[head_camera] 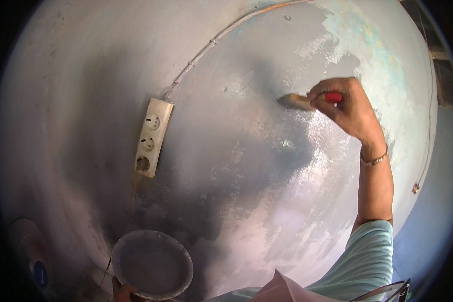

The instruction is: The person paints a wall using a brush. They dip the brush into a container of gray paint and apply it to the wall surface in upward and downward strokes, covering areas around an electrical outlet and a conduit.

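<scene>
A flat paintbrush (298, 101) with a red handle is pinched in my right hand (343, 102), its bristles against the wall (219, 124). Wet grey paint shines on the wall below and around the brush, with paler patches near the right. Low in the view, my left hand (124, 291) grips the rim of a round bowl (153, 264), mostly hidden beneath it. Grey paint appears to cover the inside of the bowl, and its rim is smeared.
A white three-socket power strip (154, 137) hangs on the wall, left of the brush. Its clipped cable (211, 42) curves up to the right. Another thin cable (427, 158) runs down the right edge. A round fan-like object (30, 245) stands at lower left.
</scene>
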`<state>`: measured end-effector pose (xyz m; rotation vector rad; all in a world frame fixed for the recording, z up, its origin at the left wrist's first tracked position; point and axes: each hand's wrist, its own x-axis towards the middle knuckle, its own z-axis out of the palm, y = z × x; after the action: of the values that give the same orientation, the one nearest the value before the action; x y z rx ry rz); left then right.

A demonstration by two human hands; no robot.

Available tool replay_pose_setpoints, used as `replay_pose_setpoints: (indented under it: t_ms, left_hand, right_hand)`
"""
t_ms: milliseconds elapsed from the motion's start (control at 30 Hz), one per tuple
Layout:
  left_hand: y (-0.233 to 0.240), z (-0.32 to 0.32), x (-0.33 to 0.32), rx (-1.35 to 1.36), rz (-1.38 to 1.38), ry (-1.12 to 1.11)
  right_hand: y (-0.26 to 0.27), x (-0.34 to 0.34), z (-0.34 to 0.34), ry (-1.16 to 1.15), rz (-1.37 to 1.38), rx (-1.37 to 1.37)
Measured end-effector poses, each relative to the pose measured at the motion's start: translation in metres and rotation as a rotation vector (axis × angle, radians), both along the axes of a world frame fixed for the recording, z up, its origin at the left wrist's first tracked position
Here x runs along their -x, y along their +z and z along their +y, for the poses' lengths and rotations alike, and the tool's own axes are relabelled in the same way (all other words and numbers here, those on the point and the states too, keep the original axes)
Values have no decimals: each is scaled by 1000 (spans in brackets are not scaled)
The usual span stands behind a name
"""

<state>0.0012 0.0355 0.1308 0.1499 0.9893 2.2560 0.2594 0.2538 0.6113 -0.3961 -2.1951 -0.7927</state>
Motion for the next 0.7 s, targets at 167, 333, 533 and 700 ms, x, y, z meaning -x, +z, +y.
replay_pose_setpoints:
  t_ms: [167, 333, 533, 700]
  left_hand:
    - [-5, 2, -2, -10, 9, -37]
    - [-11, -6, -7, -14, 5, -20]
    - [-13, -5, -9, -33, 5, -17]
    - [-10, -9, -12, -54, 6, 14]
  right_hand:
    - [58, 20, 20, 86, 54, -242]
    - [123, 54, 24, 66, 199, -510]
    - [97, 87, 76, 172, 214, -519]
    - [-55, 99, 26, 229, -225, -87]
